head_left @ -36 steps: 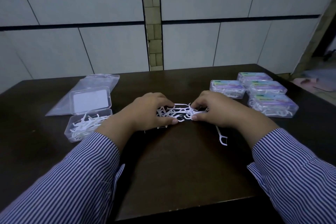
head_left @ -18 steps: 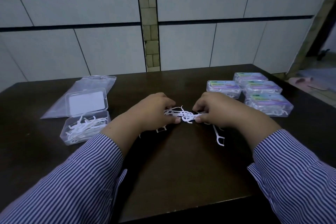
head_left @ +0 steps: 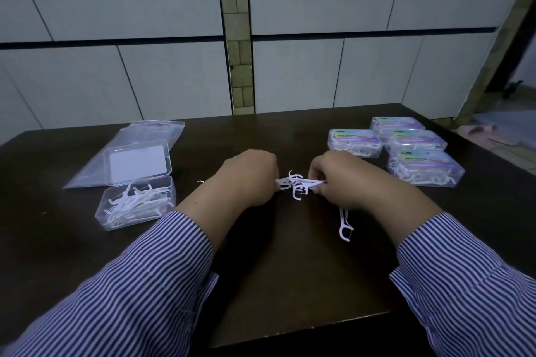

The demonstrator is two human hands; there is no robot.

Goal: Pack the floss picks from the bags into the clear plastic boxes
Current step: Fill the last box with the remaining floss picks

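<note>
The dark table (head_left: 290,284) fills the lower half of the frame, and everything for the job lies on its far part. At upper left of the table a flat clear bag (head_left: 136,148) lies under the raised lid of the open box (head_left: 136,206), which is partly filled with white picks. At upper right stand four closed boxes (head_left: 406,151), packed and labelled, close together.

In the centre both hands meet over a small bundle of floss picks (head_left: 297,185). The left hand (head_left: 249,180) is curled with its fingertips pinching one end of the bundle; the right hand (head_left: 339,180) is curled likewise and pinches the other end. Whether the bundle is lifted or resting on the table is hard to tell in this dim light.

The step in hand looks like squaring up a handful before boxing it. It would go best if the handles were turned the same way and pressed side by side, so the bundle slides flat into the open box at left and the lid can close.

One loose pick (head_left: 345,226) lies just below the right wrist, and another tip (head_left: 200,182) shows left of the left hand; both want gathering.
</note>
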